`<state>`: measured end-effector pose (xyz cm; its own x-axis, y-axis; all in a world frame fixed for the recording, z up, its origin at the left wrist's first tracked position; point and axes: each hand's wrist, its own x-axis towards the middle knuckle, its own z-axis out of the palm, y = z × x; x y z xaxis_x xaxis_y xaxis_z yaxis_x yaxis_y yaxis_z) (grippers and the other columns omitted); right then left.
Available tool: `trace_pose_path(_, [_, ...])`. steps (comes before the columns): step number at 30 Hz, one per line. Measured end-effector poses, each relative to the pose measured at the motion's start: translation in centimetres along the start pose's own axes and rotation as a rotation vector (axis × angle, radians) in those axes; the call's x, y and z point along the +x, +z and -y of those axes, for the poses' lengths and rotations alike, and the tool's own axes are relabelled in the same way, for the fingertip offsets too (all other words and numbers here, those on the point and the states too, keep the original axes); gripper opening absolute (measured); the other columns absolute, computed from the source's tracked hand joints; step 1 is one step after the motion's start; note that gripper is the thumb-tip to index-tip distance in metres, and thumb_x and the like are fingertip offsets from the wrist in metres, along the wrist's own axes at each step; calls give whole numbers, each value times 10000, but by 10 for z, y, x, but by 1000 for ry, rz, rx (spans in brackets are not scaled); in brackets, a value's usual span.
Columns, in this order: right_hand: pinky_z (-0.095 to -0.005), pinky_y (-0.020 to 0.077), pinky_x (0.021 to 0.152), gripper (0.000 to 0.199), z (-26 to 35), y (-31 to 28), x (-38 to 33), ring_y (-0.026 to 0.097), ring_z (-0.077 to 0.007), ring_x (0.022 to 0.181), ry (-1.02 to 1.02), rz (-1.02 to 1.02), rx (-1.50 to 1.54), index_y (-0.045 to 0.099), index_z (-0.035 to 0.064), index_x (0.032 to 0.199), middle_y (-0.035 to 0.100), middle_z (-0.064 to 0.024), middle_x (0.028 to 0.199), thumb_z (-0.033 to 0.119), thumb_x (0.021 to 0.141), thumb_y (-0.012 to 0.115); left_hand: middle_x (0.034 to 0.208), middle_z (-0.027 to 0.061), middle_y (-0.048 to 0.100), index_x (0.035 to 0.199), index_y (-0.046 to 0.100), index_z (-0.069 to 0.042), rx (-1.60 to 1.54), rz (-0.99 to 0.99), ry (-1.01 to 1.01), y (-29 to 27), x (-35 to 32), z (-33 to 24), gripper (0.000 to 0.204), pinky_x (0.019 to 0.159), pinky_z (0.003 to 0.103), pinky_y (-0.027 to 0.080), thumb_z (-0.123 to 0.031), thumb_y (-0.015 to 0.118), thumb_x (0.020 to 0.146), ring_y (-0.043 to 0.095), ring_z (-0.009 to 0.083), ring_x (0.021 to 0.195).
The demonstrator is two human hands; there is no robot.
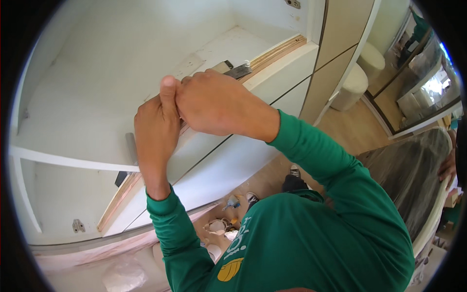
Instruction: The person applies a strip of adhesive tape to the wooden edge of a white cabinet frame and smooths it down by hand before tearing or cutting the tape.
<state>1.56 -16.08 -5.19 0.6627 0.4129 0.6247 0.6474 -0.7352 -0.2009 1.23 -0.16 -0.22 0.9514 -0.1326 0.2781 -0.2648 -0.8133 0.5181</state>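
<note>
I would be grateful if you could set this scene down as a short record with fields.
Left hand: touching the right hand, thumb raised; any grip hidden
Right hand: curled above the cabinet's front edge; any grip hidden
Nearest tool: flat dark blade, showing just beyond the right hand
Work surface: white cabinet, with layered wood strip along its front edge
Background: pale round stools
Far right: another person's hand at a plastic-wrapped panel

White cabinet (228, 165), exposed layered-wood edge (278, 52), flat grey piece (238, 71) on it
</note>
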Motion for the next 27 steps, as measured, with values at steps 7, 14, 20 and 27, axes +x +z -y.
trace_pose_path(7, [-519, 596, 772, 163, 1, -2, 5, 764, -373, 829, 33, 28, -88, 726, -2, 947, 775, -184, 873, 146, 963, 660, 738, 240, 703, 796, 720, 30, 23, 51, 76, -6, 10, 4, 940, 818, 537, 557, -724, 319, 1186, 660, 482, 770])
trace_pose_path(14, [-534, 618, 780, 196, 7, -18, 12, 762, -408, 855, -14, 200, 20, 731, 3, 867, 781, -194, 899, 151, 970, 653, 705, 264, 675, 797, 731, 32, 40, -48, 53, -8, -9, 3, 902, 806, 557, 556, -673, 339, 1202, 664, 497, 758])
trace_pose_path(20, [-538, 614, 792, 257, 6, -19, 8, 763, -404, 889, -101, 171, 113, 730, -1, 838, 777, -203, 889, 180, 989, 629, 707, 259, 681, 849, 737, 37, 81, -91, 50, -14, -23, -7, 836, 770, 572, 532, -606, 354, 1222, 651, 508, 740])
trace_pose_path(27, [-540, 592, 759, 251, 12, -19, 14, 731, -439, 834, -97, 197, 149, 682, -25, 850, 733, -227, 851, 179, 989, 631, 747, 246, 707, 843, 736, 31, 128, -81, -42, -19, -27, -5, 848, 740, 570, 520, -605, 328, 1228, 646, 499, 739])
